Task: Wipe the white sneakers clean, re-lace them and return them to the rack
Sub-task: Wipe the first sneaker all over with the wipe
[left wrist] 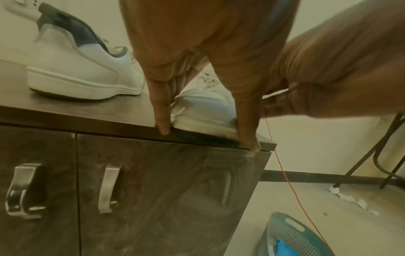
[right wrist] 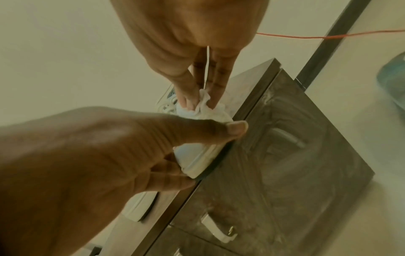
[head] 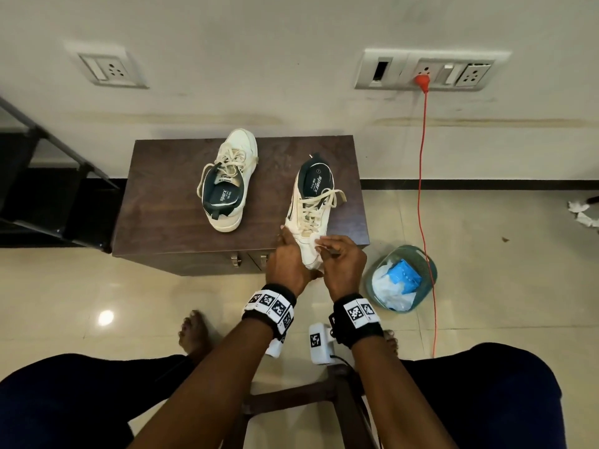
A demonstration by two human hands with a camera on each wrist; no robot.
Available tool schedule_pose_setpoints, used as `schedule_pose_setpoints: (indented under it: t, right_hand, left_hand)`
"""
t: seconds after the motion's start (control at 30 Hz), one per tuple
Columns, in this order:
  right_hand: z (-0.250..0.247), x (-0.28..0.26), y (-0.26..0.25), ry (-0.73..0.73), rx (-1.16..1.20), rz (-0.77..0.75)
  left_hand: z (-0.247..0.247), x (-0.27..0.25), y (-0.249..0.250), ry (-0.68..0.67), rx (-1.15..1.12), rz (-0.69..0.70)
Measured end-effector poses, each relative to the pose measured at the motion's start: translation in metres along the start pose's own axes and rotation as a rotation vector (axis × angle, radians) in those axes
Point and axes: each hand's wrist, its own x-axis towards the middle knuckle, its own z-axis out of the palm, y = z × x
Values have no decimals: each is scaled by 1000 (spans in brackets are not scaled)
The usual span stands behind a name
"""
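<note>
The left hand cups the toe of the near sneaker, which overhangs the cabinet edge at five o'clock. Best brace it there while the right hand, pinching a crumpled wipe, rubs in short, firm strokes.

This looks like a room in a home. A low dark wooden cabinet with metal door handles stands on a glossy tiled floor against a cream wall carrying switch-and-socket plates. An orange cord hangs from one, and a blue plastic basket sits on the floor.
</note>
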Motion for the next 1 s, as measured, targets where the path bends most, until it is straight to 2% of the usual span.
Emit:
schedule_pose_setpoints:
  t: [0.17,0.3,0.47,0.63,0.77,1.0]
  right_hand:
    - [0,23,-7,1,-22,-36]
    - [6,20,-14,-27,-92,-143]
    - [14,9,-29,-117,-55,-224]
    - [36,6,-41,-101,-76,-268]
    - [48,0,-48,-122,-157,-302]
    - [44,-32,-39,-246,-450,-681]
  left_hand:
    - [-5,10,-19,5,-102,18]
    - [-19,10,-35,84,-257,119]
    - [-30,2,-62,15,-654,125]
    - [-41,-3,-76,-50,-851,153]
    - [-39,-1,-90,-75,-864,145]
    - [-45,15,-103,-103,-811,192]
